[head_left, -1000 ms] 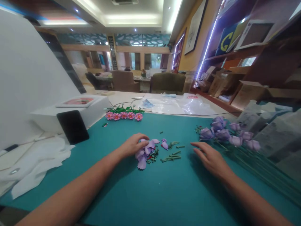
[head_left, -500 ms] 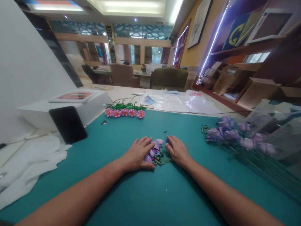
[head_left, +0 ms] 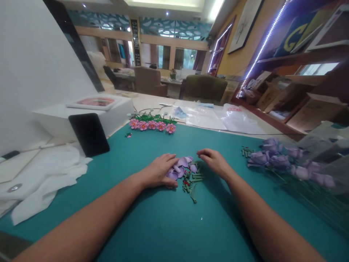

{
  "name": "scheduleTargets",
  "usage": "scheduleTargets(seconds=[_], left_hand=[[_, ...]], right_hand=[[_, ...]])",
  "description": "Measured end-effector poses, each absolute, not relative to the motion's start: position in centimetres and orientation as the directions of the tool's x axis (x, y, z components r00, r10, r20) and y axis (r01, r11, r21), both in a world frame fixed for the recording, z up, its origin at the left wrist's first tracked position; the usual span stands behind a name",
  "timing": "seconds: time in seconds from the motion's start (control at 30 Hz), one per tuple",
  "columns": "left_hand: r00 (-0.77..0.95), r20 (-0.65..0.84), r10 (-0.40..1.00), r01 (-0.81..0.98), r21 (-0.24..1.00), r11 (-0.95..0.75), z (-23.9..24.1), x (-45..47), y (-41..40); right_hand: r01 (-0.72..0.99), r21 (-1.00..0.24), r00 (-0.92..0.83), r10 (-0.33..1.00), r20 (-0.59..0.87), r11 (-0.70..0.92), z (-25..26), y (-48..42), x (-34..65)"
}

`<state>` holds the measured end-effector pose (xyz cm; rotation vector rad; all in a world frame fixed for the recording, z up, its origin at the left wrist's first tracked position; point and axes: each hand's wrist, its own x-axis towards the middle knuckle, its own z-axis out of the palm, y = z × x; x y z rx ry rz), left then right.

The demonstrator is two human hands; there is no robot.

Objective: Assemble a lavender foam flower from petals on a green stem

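A small pile of loose flower parts lies on the green mat between my hands. Lilac petals make up its left side, while short green stem pieces, a green leaf piece and small red bits lie to the right and front. My left hand rests open against the left edge of the petals, its fingers stretched forward over some of them. Just beyond the pile at the right, my right hand is raised slightly with fingers extended and a little bent. No held thing shows at its fingertips.
Pink building-block flowers lie at the mat's back left, near a propped black tablet and white box. Lilac roses on long stems lie at right beside green pieces. White crumpled wrapping covers the left side.
My right hand has lifted away from the pile toward the back, uncovering green pieces. My left hand stays by the petals, and the view has shifted left.
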<state>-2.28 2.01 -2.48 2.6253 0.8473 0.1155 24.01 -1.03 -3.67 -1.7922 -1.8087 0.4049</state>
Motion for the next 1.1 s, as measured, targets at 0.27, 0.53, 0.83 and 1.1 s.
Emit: scheduleTargets(seconds=[0.27, 0.53, 0.83, 1.1], left_hand=[[0.787, 0.073, 0.612, 0.504, 0.495, -0.707, -2.3, -2.5, 2.5], [0.617, 0.271, 0.739, 0.475, 0.620, -0.624, -1.9, -2.2, 2.9], [0.554, 0.325, 0.766, 0.428, 0.678, -0.597, -1.1, -1.8, 2.0], [0.553, 0.143, 0.821, 0.191, 0.938, -0.291, -0.6, -1.1, 0.3]], right_hand=[[0.844, -0.534, -0.024, 0.997, 0.073, 0.059, -3.0, -2.7, 25.2], [0.948, -0.273, -0.170, 0.985, 0.004, 0.164, -2.8, -2.4, 24.7], [0.961, -0.221, -0.172, 0.985, -0.020, 0.164, -1.6, -3.3, 25.0], [0.426, -0.900, -0.137, 0.990, 0.035, 0.091, 0.3, -4.6, 19.3]])
